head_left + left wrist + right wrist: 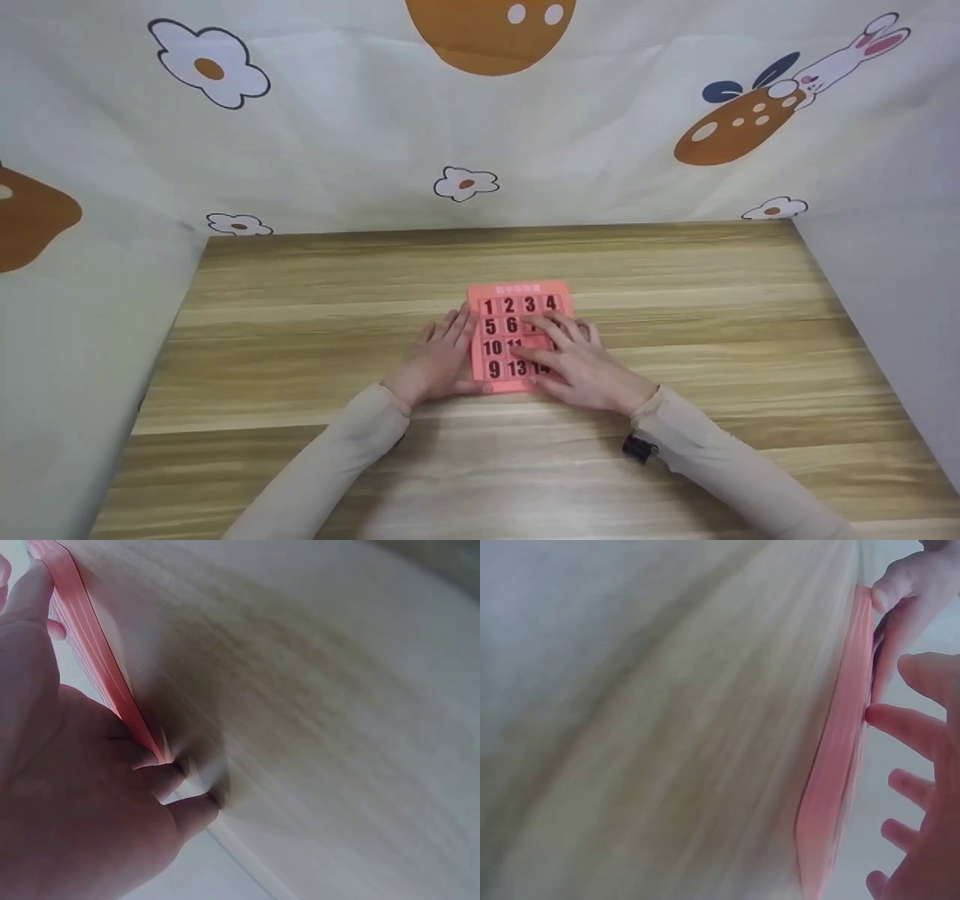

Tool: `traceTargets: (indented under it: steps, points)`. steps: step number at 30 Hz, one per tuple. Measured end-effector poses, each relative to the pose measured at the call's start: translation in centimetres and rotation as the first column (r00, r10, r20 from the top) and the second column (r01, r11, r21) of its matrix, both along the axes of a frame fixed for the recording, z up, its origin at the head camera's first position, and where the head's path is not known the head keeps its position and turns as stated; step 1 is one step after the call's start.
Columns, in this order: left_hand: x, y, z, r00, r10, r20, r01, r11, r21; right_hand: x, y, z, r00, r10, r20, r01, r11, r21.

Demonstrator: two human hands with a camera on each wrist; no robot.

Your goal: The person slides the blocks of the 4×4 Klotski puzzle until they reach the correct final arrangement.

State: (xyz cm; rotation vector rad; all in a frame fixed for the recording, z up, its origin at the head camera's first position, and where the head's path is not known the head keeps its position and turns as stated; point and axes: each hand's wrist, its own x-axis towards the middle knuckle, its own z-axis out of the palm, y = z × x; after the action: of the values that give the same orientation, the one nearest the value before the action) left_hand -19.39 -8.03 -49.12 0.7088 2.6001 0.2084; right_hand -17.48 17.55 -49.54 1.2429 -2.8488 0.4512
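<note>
A pink sliding number puzzle (501, 336) lies flat on the table, its black-numbered tiles in rows. The top row reads 1 to 4; a plain pink patch shows in the third row, right of 11. My left hand (435, 361) rests along the puzzle's left side, fingers mostly straight, thumb (889, 591) on the near-left corner. Above the right half spreads my right hand (583, 366), with fingertips over the tiles around 7 and 11. It covers several right-hand tiles. In the left wrist view, fingertips of the left hand (97, 780) touch the tabletop beside the puzzle's edge.
The wood-grain table (300, 300) extends around the puzzle. A pale cloth (337, 135) printed with flowers, orange shapes and a rabbit hangs behind it, with pale walls on both sides. A small black object (638, 449) sits at the right sleeve's cuff.
</note>
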Motion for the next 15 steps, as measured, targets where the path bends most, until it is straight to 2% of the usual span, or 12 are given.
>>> traceTargets:
  steps: [4, 11, 15]
  points:
    - [0.04, -0.10, 0.04, 1.000, 0.002, -0.001, -0.002, 1.000, -0.012, -0.02, 0.17, -0.17, 1.000, 0.000, 0.002, 0.000, 1.000, 0.010]
    - [0.18, -0.14, 0.14, 1.000, -0.002, -0.004, 0.002, 0.998, 0.060, -0.10, 0.20, 0.21, 0.999, -0.004, 0.045, 0.004, 1.000, -0.002]
    - [0.10, 0.00, 0.10, 1.000, -0.001, 0.002, 0.001, 1.000, 0.030, -0.14, 0.82, 0.59, 0.998, -0.019, 0.053, 0.020, 1.000, -0.023]
